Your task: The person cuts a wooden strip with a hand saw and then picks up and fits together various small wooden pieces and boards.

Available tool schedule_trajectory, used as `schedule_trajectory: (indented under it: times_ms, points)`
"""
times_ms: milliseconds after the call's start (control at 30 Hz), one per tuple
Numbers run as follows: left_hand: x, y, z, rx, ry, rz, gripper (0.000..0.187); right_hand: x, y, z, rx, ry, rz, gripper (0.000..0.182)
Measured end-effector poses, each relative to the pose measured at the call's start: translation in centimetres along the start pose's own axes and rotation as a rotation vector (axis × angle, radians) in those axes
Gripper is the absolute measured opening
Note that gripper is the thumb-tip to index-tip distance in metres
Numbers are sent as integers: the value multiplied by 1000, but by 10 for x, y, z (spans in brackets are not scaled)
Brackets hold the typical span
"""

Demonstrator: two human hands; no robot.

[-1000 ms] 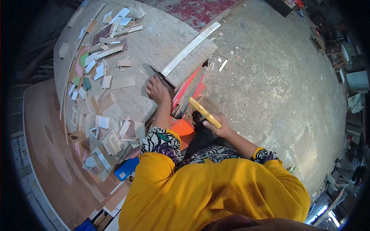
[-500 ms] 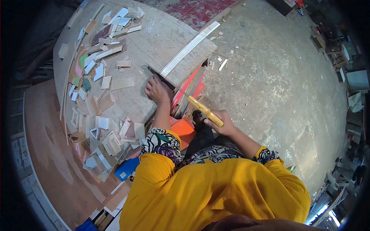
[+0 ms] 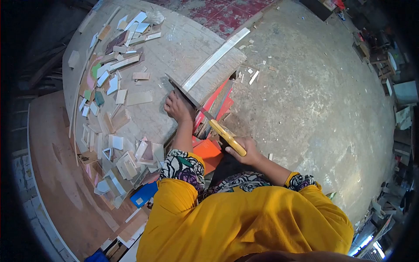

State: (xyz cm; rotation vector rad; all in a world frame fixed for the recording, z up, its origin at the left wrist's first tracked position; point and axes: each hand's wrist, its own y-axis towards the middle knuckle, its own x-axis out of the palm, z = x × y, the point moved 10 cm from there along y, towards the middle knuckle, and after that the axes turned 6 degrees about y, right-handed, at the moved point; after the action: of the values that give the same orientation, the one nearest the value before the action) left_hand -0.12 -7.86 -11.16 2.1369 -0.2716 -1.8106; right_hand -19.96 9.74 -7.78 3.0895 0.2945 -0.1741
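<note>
My right hand (image 3: 245, 150) is wrapped round the yellow handle of a saw (image 3: 201, 110). The saw's blade runs up and left across the near end of a long pale strip (image 3: 216, 58), which lies on the wooden work table (image 3: 166, 50). Just beside the blade my left hand (image 3: 178, 106) is pressed on the near part of the strip at the table's edge, its fingers bent. What lies under the palm is mostly hidden.
Many small wood offcuts (image 3: 139, 97) and little frames (image 3: 127, 165) lie on the table's left side. A blue object (image 3: 144, 193) is near my left elbow. Orange and red pieces (image 3: 207, 153) are below the table edge. Wood scraps (image 3: 254, 77) dot the concrete floor.
The saw and my right hand have moved a little down and left towards my body. More of the blade now shows beyond the strip. My left hand has hardly moved.
</note>
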Motion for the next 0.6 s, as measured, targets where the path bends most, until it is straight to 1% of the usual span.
schedule_trajectory:
  times_ms: [33,100,167,200,267,300,367,467,600]
  points:
    - [7,-3,-2,10,-8,-32,32,6,-5,5,12,-60,-47,20]
    - [8,-1,-1,21,-19,-51,32,4,-12,0,-27,-56,-32,21]
    - [5,1,1,-20,28,-113,32,-8,-16,-1,-30,35,20,21]
    - [-5,3,4,-22,29,-105,32,-13,-14,-5,-38,35,19,21]
    - [-28,3,11,-15,1,-23,29,-23,-15,1,97,129,45,20]
    - [-27,2,10,-18,-1,-26,29,-24,-15,-1,100,125,43,20]
    - [-19,2,8,-4,-13,-64,32,-17,-14,-2,121,59,-51,20]
    - [-19,1,7,0,-60,-23,33,-13,-14,-10,86,42,-35,20]
    - [-30,2,12,-2,-23,-50,33,-15,-14,-20,7,55,29,19]
